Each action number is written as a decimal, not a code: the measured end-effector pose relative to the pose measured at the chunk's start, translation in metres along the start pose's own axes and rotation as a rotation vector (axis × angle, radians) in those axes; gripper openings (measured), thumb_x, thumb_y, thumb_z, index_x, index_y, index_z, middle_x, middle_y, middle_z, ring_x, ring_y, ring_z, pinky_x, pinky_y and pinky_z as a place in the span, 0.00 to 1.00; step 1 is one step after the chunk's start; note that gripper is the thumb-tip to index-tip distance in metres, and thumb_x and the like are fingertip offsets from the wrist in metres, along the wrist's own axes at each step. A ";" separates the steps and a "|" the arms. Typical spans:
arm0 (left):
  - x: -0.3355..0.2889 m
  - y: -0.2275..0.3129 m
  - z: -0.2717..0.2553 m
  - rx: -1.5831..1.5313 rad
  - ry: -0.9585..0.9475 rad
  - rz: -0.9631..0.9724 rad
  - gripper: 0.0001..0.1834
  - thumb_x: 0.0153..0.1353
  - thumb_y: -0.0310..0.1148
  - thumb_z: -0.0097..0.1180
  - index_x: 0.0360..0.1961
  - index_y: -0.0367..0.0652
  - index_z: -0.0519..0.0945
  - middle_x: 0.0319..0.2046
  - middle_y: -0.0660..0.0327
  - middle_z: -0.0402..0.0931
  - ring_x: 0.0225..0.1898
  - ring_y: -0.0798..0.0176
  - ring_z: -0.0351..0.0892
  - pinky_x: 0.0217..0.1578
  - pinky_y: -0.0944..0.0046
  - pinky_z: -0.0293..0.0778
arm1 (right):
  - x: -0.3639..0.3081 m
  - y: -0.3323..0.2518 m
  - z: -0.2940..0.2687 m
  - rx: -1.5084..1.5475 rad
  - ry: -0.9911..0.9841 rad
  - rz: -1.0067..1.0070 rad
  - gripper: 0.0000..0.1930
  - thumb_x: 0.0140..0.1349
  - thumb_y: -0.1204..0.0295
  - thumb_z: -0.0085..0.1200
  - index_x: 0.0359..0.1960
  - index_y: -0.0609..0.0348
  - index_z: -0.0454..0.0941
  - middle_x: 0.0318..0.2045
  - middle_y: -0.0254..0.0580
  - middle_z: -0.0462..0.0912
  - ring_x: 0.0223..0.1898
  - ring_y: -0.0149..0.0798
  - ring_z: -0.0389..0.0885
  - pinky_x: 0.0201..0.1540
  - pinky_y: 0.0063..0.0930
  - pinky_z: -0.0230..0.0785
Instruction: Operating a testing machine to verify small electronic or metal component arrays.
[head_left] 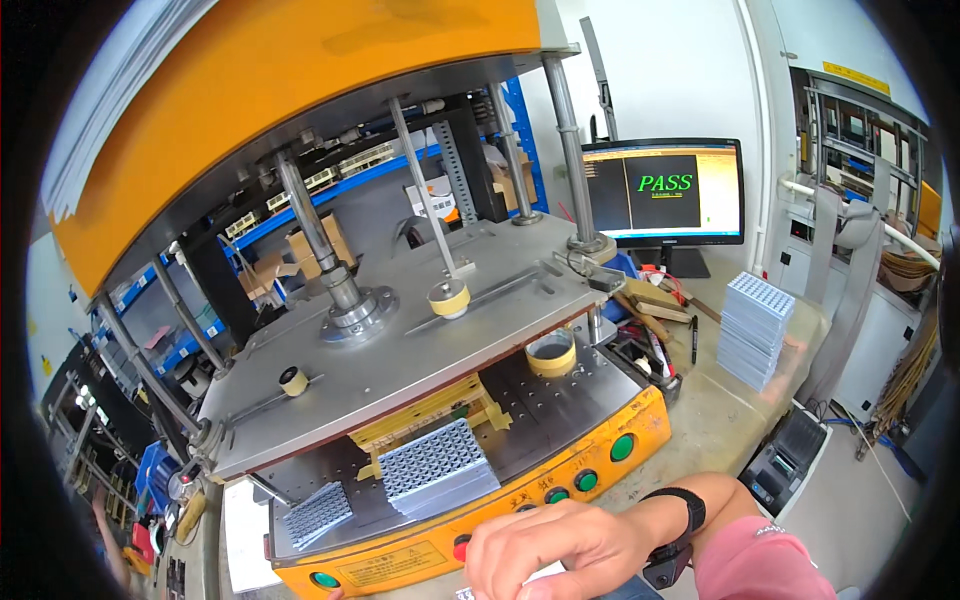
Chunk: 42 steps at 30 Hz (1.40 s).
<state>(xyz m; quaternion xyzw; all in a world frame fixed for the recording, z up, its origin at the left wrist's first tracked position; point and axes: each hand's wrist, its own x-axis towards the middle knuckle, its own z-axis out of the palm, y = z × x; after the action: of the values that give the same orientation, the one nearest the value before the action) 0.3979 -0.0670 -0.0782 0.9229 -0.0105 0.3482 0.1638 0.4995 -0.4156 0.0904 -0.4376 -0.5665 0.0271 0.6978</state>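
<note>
Our right hand (570, 540) curls, our left hand (337, 594) barely shows

Our right forearm (722, 500) comes in from the right, wrist (650, 522) turned leftward. The hand is by the near edge of the machine base (560, 420), back upward, fingers (490, 552) bent, grip partly hidden. On the left, only a fingertip (336, 595) appears.
</note>
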 end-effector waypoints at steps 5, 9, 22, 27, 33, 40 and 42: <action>0.039 0.021 -0.039 -0.111 -0.084 0.016 0.09 0.65 0.29 0.57 0.45 0.39 0.81 0.48 0.50 0.78 0.52 0.45 0.73 0.56 0.52 0.65 | 0.001 0.018 -0.021 -0.442 -0.150 0.074 0.12 0.69 0.64 0.55 0.46 0.59 0.76 0.48 0.42 0.77 0.54 0.46 0.75 0.62 0.47 0.61; 0.089 0.050 -0.072 -0.283 -0.432 0.223 0.13 0.64 0.29 0.58 0.49 0.40 0.79 0.48 0.49 0.78 0.51 0.43 0.74 0.55 0.52 0.66 | 0.009 0.042 -0.034 -1.136 -0.044 -0.020 0.16 0.65 0.62 0.59 0.50 0.56 0.77 0.55 0.41 0.77 0.59 0.46 0.73 0.63 0.52 0.60; 0.316 0.068 0.099 0.053 -0.318 0.373 0.32 0.64 0.53 0.57 0.63 0.46 0.72 0.55 0.50 0.76 0.58 0.48 0.70 0.60 0.50 0.61 | 0.005 0.068 -0.050 -1.516 -0.173 0.147 0.18 0.65 0.58 0.57 0.53 0.51 0.76 0.48 0.35 0.81 0.54 0.38 0.78 0.68 0.57 0.52; 0.350 0.051 0.102 -0.227 -0.472 0.395 0.30 0.63 0.50 0.63 0.60 0.45 0.77 0.56 0.50 0.77 0.61 0.48 0.72 0.62 0.54 0.64 | 0.008 0.069 -0.051 -1.495 -0.195 0.183 0.18 0.65 0.58 0.57 0.53 0.51 0.76 0.49 0.36 0.80 0.55 0.38 0.77 0.68 0.56 0.52; 0.308 0.029 0.053 -0.374 -0.287 0.369 0.28 0.61 0.44 0.64 0.59 0.42 0.75 0.54 0.53 0.79 0.60 0.47 0.72 0.62 0.52 0.65 | 0.013 0.072 -0.072 -1.513 -0.063 0.158 0.21 0.65 0.59 0.56 0.56 0.52 0.75 0.58 0.44 0.74 0.63 0.44 0.70 0.67 0.57 0.52; 0.184 -0.090 -0.024 0.010 -0.598 0.263 0.30 0.59 0.43 0.66 0.60 0.45 0.74 0.60 0.53 0.74 0.63 0.44 0.68 0.64 0.47 0.62 | 0.021 0.076 -0.080 -1.444 -0.159 0.333 0.24 0.65 0.51 0.54 0.55 0.54 0.78 0.54 0.43 0.80 0.60 0.44 0.74 0.69 0.58 0.49; 0.164 -0.081 -0.027 0.090 -0.492 0.250 0.30 0.59 0.44 0.66 0.60 0.45 0.74 0.62 0.52 0.72 0.65 0.42 0.66 0.65 0.45 0.61 | 0.020 0.071 -0.082 -1.437 -0.167 0.359 0.28 0.62 0.47 0.57 0.54 0.55 0.79 0.54 0.42 0.81 0.60 0.45 0.74 0.70 0.58 0.48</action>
<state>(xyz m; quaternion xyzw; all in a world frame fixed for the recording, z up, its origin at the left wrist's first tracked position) 0.5157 0.0335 0.0228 0.9776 -0.1486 0.1313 0.0711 0.6058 -0.4082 0.0625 -0.8683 -0.4154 -0.2031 0.1796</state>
